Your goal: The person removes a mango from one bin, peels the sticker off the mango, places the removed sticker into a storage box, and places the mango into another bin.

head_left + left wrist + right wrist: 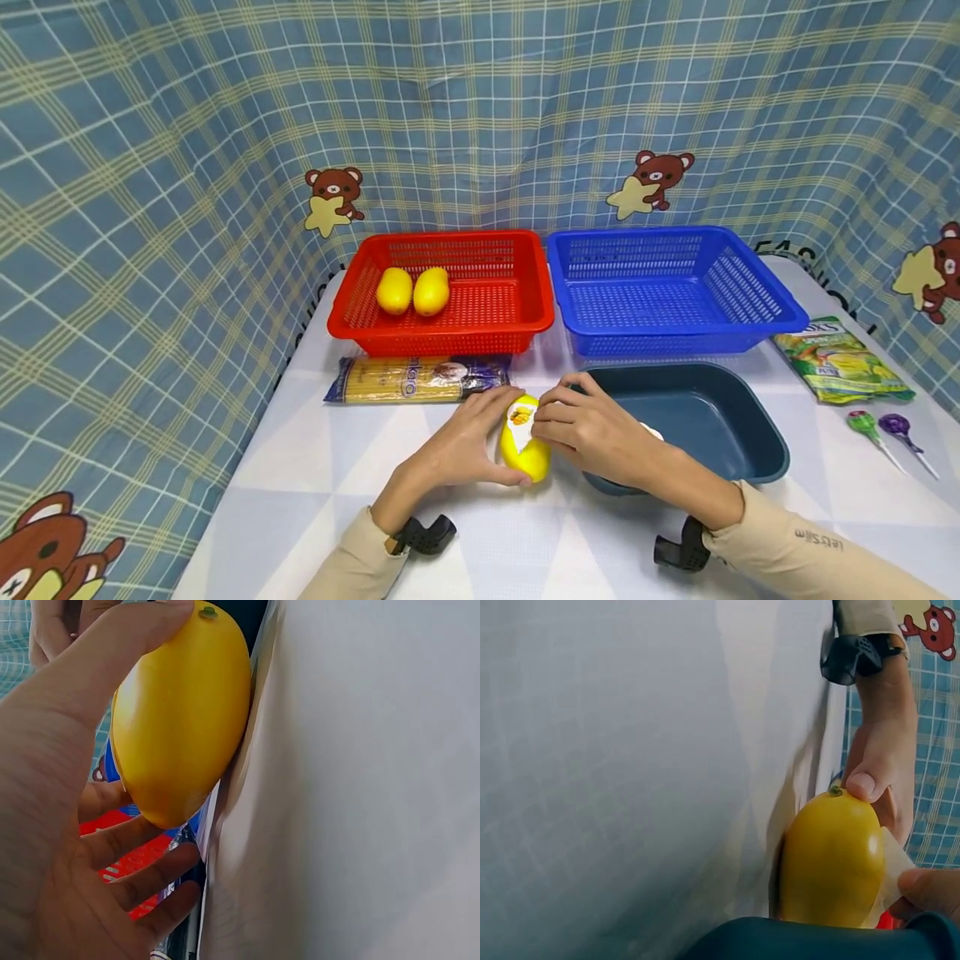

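**A:** Head view, entry one. Yellow mango (525, 454) stands on the counter (315, 467), near the front edge, just left of the dark teal tub (712, 417). Left hand (468, 446) cups its left flank, fingers curled round it, thumb low on the near side.

**B:** Confirmed on the left wrist view: thumb lies over the top of the mango (184, 712) beside the small green stem end, the other fingers (135, 847) spread loosely under the fruit. Left grip is closed on the mango. Right side?

**A:** Right hand (592, 429) sits at the mango's upper right. Its fingertips pinch a white sticker (521, 421) with a printed fruit picture, which lies against the skin of the mango. Right grip is closed on that sticker.

**B:** Right wrist view agrees: pale sticker edge (892, 874) stands off the mango (832, 859), a fingertip (930, 889) on it, tub rim (817, 941) in the foreground. How much of the sticker adheres I cannot tell.

**A:** Surroundings. Red basket (442, 329) at back left holds two more yellow mangoes (412, 290), touching side by side. Blue basket (667, 333) just beside it on the right. Spaghetti packet (416, 379) lies in front of the red basket, behind the left hand.

**B:** Far right of the counter: green snack bag (840, 362), and two lollipops (888, 433) nearer the front, one green, one purple.
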A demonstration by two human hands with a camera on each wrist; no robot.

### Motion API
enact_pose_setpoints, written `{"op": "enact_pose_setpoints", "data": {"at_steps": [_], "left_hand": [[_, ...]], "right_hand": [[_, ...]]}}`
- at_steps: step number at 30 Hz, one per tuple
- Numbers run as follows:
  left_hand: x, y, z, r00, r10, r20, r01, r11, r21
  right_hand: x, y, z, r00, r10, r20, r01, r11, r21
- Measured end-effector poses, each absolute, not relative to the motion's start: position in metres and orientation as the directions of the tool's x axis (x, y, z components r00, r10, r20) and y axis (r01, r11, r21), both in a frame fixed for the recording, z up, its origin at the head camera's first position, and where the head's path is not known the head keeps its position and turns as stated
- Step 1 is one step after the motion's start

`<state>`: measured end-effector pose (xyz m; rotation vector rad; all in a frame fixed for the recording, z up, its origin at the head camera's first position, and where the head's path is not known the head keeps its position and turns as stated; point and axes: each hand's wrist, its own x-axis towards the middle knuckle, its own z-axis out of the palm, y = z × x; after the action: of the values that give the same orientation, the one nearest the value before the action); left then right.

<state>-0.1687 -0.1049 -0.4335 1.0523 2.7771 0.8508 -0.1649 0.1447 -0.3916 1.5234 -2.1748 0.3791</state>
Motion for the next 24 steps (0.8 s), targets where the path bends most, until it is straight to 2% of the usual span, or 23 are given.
{"op": "enact_pose_setpoints", "data": {"at_steps": [11,17,19,24], "left_hand": [[-0.17,-0.102,-0.435,-0.726,0.659,0.199,0.661,0.588,0.465],[-0.17,-0.104,-0.433,-0.745,0.64,0.186,0.642,0.612,0.462],[-0.17,-0.105,-0.433,-0.755,0.634,0.169,0.626,0.619,0.474],[-0.17,-0.105,-0.434,-0.766,0.629,0.134,0.601,0.626,0.497]], "right_hand": [[-0.18,0.147,-0.378,-0.373,-0.649,0.663,-0.917,0.366,-0.157],[-0.183,0.164,-0.367,-0.485,-0.514,0.708,-0.863,0.415,-0.289],[-0.183,0.174,-0.36,-0.513,-0.481,0.71,-0.84,0.453,-0.3],[-0.182,0.208,-0.349,-0.528,-0.485,0.697,-0.81,0.535,-0.241]]}}
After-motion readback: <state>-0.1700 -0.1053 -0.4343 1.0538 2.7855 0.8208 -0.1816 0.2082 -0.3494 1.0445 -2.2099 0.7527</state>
